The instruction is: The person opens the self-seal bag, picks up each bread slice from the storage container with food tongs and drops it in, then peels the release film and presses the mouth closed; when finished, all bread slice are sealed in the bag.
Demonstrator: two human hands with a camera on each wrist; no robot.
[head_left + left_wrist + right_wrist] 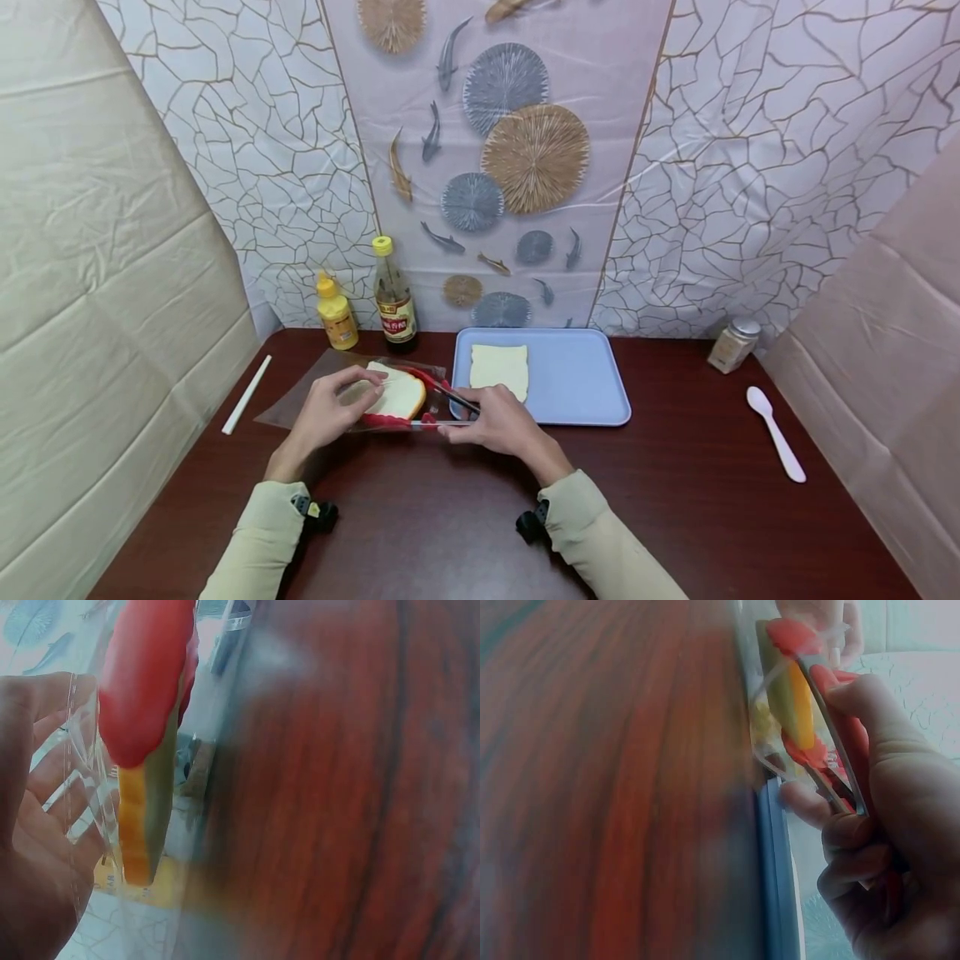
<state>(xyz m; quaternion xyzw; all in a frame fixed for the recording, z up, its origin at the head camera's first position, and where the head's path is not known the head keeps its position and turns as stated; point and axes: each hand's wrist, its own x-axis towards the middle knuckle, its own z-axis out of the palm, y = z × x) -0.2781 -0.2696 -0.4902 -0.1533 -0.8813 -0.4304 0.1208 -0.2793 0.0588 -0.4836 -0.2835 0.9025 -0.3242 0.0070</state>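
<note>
My right hand (498, 421) grips a pair of red-tipped tongs (452, 393), thumb on one arm and fingers round the other. Between the red tips (146, 682) is a slice of bread (397, 395) with a yellow-brown crust, standing on edge in the right wrist view. The slice and tips are inside a clear plastic bag (303, 390), which spreads to the left over the table. My left hand (330, 410) pinches the bag's edge beside the bread, and its fingers show behind the film in the left wrist view.
A blue tray (577, 379) with a pale bread slice (501, 367) lies just behind my right hand. At the back left stand a yellow squeeze bottle (337, 318) and a dark sauce bottle (394, 308). A white stick (246, 396) lies left; a jar (735, 345) and white spoon (777, 437) are right.
</note>
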